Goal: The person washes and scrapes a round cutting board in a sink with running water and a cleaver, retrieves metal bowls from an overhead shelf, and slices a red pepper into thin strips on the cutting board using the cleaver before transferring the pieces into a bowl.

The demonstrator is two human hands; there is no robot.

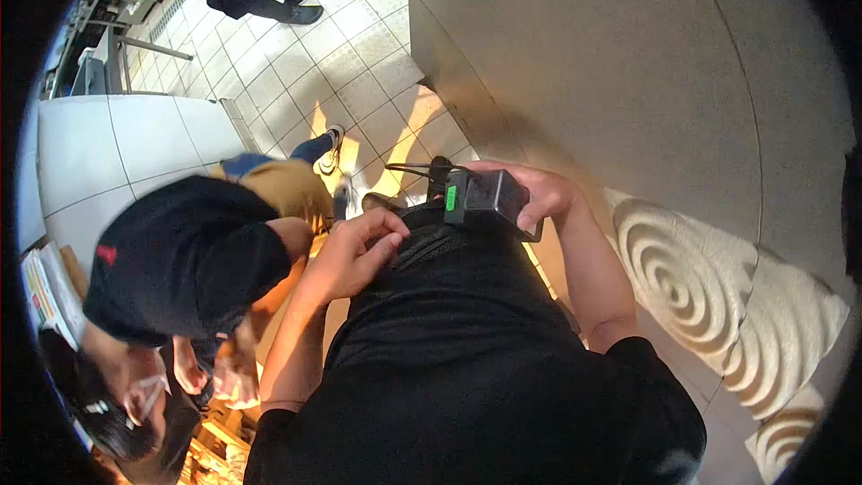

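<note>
At my waist, my right hand (543, 193) grips a black box-shaped device (489, 200) with a green label on its side. A thin black cable (409, 167) loops out beside the device, over the floor as I look down. Close to the front of my black clothing (440, 296), my left hand (355, 256) is bent inward with its fingers curled and the thumb near the index finger. Whatever lies between those fingertips, if anything, is too small to make out.
At my left a person in a black shirt (189, 260) bends forward, very near my left arm. Another person's shoes (305, 13) stand on the tiled floor (368, 63) ahead. A large beige panel (620, 54) and wavy-patterned wall panels (678, 278) run along my right.
</note>
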